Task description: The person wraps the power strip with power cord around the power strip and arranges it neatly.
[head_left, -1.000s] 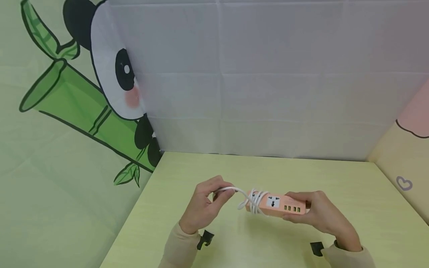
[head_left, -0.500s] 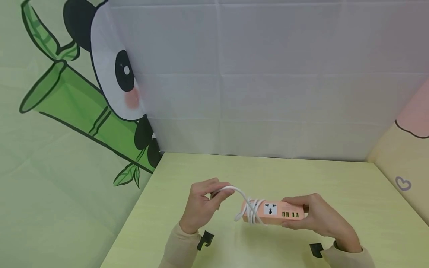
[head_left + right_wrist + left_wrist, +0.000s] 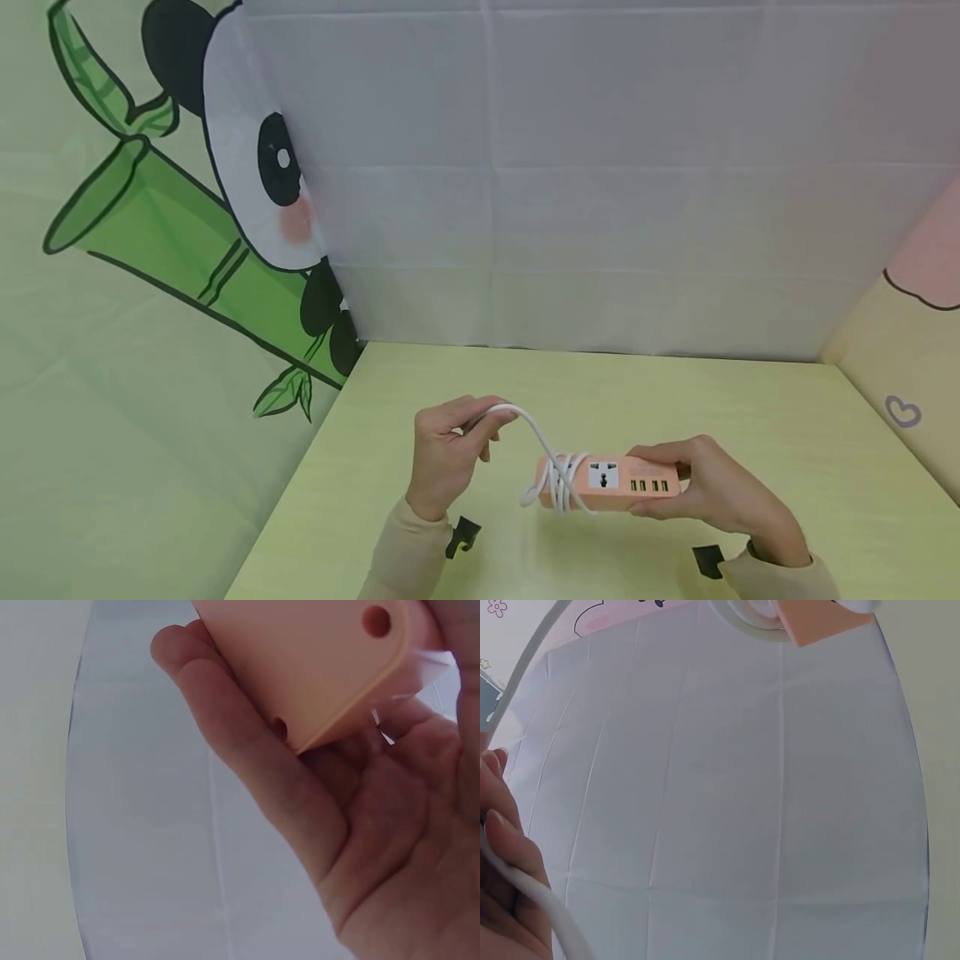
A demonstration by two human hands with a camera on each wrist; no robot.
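An orange-pink power strip [image 3: 617, 497] with a white socket and several USB ports is held above the table. My right hand [image 3: 708, 487] grips its right end, thumb along the near edge and fingers over the far edge. In the right wrist view, the underside of the power strip [image 3: 300, 660] with two round holes shows. White cord [image 3: 564, 483] is wound several times round the strip's left end. My left hand [image 3: 453, 450] pinches a length of that cord, which arches down to the windings. The left wrist view shows the cord [image 3: 551, 904] running through the curled fingers.
Below the hands lies a pale yellow table [image 3: 465, 371]. Behind it hangs a grey-white cloth [image 3: 600, 208], with a panda-and-bamboo cloth [image 3: 187, 217] at left. Dark patches [image 3: 462, 533] show by both sleeves.
My left hand has moved left, drawing the cord into a higher, longer arch. The power strip, in my right hand, has dropped lower and shifted slightly left.
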